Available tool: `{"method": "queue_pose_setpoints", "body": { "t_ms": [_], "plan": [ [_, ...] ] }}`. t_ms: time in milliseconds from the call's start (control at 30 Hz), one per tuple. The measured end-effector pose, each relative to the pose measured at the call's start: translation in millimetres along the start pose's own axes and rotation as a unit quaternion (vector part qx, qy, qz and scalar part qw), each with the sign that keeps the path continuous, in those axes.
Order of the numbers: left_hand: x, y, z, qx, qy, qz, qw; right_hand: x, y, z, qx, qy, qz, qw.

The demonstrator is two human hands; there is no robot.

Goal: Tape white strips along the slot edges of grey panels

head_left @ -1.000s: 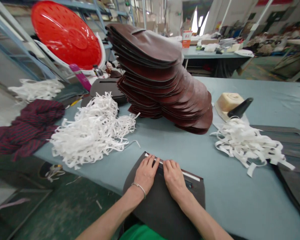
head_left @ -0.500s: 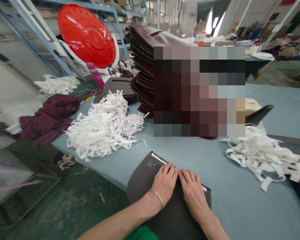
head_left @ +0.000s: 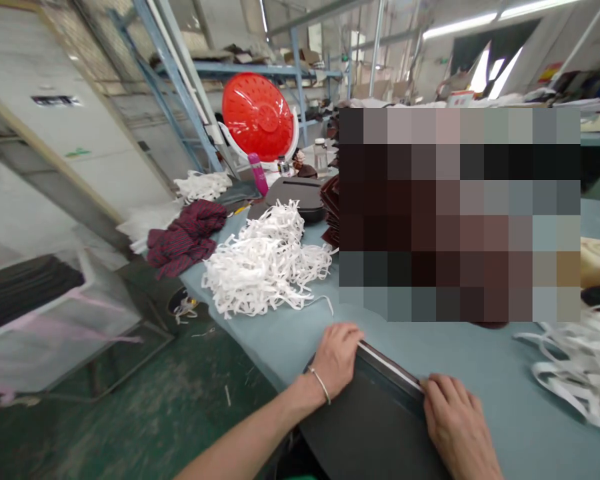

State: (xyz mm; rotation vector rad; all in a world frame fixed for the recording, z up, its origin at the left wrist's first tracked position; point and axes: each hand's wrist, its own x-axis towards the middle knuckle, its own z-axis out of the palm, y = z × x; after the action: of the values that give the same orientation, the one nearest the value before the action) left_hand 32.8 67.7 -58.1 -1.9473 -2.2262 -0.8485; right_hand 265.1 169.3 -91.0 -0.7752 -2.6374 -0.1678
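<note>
A dark grey sheet-like panel (head_left: 380,413) with a white strip (head_left: 390,363) along its far edge lies at the near side of the table. My left hand (head_left: 336,357) is closed on the panel's far left corner, fingers bent over the edge. At the far right corner my right hand (head_left: 453,413) grips the same edge, thumb side toward the panel. Between the hands, the strip shows in full as a straight line. The panel's near end runs out of view at the bottom.
A heap of white narrow strips (head_left: 265,267) lies left on the blue-grey table (head_left: 260,340), more white strips (head_left: 575,373) on the right. Behind are a striped cloth (head_left: 187,237), a pink bottle (head_left: 257,173), a red basket (head_left: 257,117) and partly blurred-out brown pieces (head_left: 331,210).
My hands have moved apart from the middle of the panel's far edge to its two corners, baring the white strip between them. The view has swung left.
</note>
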Motion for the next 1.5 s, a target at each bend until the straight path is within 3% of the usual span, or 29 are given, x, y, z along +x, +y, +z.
{"method": "queue_pose_setpoints", "body": {
  "t_ms": [100,167,233,333,500,600,767,933,1033,1200,1300,1500],
  "plan": [
    [14.3,-48.4,-12.6,0.114,0.104,-0.154,0.976,33.6,-10.3,0.2,0.04,-0.001,0.023,0.999],
    [19.7,-73.8,-15.8,0.172,0.122,-0.197,0.957,62.3,-30.2,1.9,0.081,-0.01,0.031,0.996],
    [20.4,-88.1,-15.7,0.19,0.114,-0.19,0.956,93.6,-56.8,7.3,0.129,-0.024,0.034,0.991],
    [14.1,-92.3,-14.5,0.17,0.123,-0.157,0.965,138.7,-97.3,23.4,0.219,-0.022,0.057,0.974],
    [0.2,-90.4,-20.0,0.124,0.125,-0.123,0.977,182.2,-137.1,46.8,0.424,-0.055,0.099,0.898],
    [-0.7,-96.1,-25.5,0.126,0.112,-0.118,0.979,176.2,-140.3,39.2,0.456,-0.07,0.095,0.882],
    [5.8,-109.6,-27.0,0.105,0.106,-0.126,0.981,123.0,-131.1,11.3,0.465,-0.056,0.076,0.88],
    [9.8,-120.9,-23.7,0.046,0.126,-0.138,0.981,89.9,-121.0,11.5,0.438,-0.014,0.119,0.891],
    [11.0,-124.1,-30.1,0.035,0.127,-0.128,0.983,96.3,-113.5,15.5,0.391,-0.002,0.131,0.911],
    [5.8,-118.9,-47.7,-0.001,0.091,-0.077,0.993,118.1,-106.8,9.0,0.343,-0.037,0.116,0.931],
    [-0.2,-115.2,-52.7,-0.028,0.083,-0.069,0.994,125.8,-109.6,5.0,0.37,-0.055,0.084,0.923],
    [-2.4,-111.6,-55.9,-0.017,0.089,-0.075,0.993,141.3,-121.2,7.0,0.429,-0.105,0.161,0.883]
  ]
}}
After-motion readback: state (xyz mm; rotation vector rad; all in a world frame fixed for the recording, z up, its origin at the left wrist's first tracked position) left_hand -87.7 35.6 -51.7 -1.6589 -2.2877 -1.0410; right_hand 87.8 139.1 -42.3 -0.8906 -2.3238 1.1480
